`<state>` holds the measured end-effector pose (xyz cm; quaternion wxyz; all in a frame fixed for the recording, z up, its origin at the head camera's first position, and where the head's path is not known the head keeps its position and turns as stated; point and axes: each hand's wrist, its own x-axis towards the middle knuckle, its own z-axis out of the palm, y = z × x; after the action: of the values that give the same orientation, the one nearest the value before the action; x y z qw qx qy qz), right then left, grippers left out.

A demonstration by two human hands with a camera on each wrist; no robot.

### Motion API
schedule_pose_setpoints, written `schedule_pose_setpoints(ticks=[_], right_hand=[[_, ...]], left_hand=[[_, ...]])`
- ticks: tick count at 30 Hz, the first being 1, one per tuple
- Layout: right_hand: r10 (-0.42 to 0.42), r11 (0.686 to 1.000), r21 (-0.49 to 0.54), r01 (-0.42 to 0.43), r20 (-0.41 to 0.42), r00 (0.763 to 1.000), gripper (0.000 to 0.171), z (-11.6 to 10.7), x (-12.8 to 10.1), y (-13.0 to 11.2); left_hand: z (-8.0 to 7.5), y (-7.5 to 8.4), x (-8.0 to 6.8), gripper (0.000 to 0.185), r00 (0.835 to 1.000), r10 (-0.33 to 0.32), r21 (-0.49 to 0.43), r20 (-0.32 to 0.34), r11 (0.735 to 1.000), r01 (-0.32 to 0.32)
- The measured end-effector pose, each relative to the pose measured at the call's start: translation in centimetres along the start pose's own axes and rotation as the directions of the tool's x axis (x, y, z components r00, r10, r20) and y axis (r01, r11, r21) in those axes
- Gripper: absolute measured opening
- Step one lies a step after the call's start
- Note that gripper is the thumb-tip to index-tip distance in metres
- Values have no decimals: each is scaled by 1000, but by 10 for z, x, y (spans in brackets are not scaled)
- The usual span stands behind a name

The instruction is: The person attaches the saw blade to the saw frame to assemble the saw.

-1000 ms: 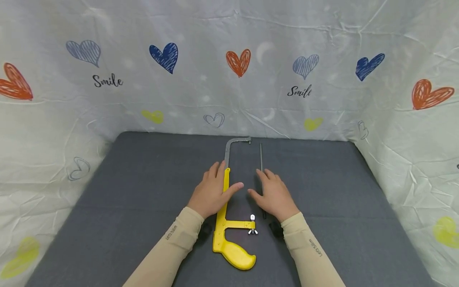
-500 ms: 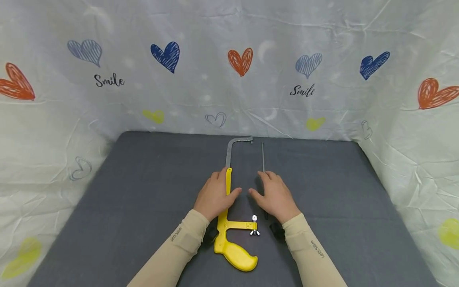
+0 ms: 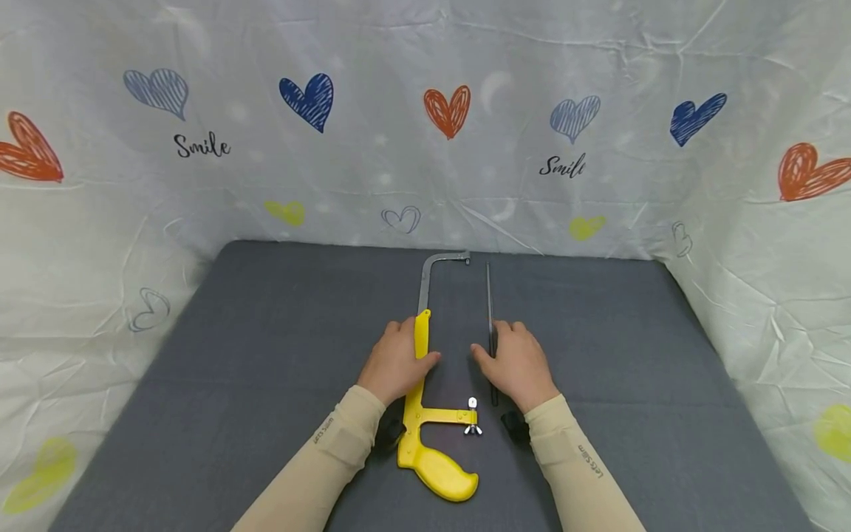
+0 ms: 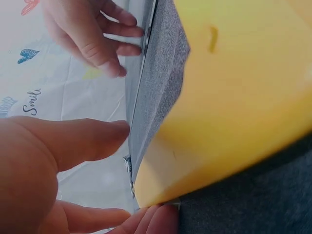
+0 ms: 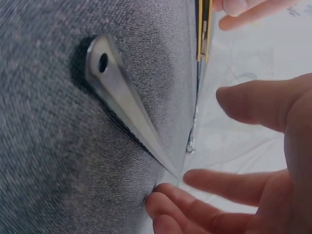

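Observation:
A hacksaw frame (image 3: 439, 416) with a yellow body and a grey metal front arm lies on the dark cloth. No blade is fitted across it. My left hand (image 3: 394, 363) lies over its long bar; in the left wrist view the fingertips touch the edge of the yellow metal (image 4: 234, 97), while the thumb stands clear. To the right lies a loose hacksaw blade (image 3: 490, 295), its holed end and toothed edge showing in the right wrist view. My right hand (image 3: 521, 367) hovers beside this blade with thumb and fingers spread, gripping nothing; the fingertips reach down near the cloth.
The dark grey cloth (image 3: 299, 332) covers the table. A white curtain (image 3: 372, 162) printed with hearts hangs behind and at both sides. A bolt with a wing nut (image 3: 473, 428) sits on the frame's cross arm. Dark wrist cameras sit under both wrists.
My right hand has shifted slightly right and its fingers have come to the blade's right side, uncovering more of it. My left hand has drawn back a little along the frame's bar.

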<state>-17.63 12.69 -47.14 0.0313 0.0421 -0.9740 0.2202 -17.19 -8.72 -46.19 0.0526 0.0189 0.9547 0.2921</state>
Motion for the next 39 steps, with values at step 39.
schedule_pose_setpoints(ticks=[39], right_hand=[[249,966,62,-251,29,968,62,7,2,4]], left_hand=[[-4,-12,6,47,999,-26,-65,45,997,28]])
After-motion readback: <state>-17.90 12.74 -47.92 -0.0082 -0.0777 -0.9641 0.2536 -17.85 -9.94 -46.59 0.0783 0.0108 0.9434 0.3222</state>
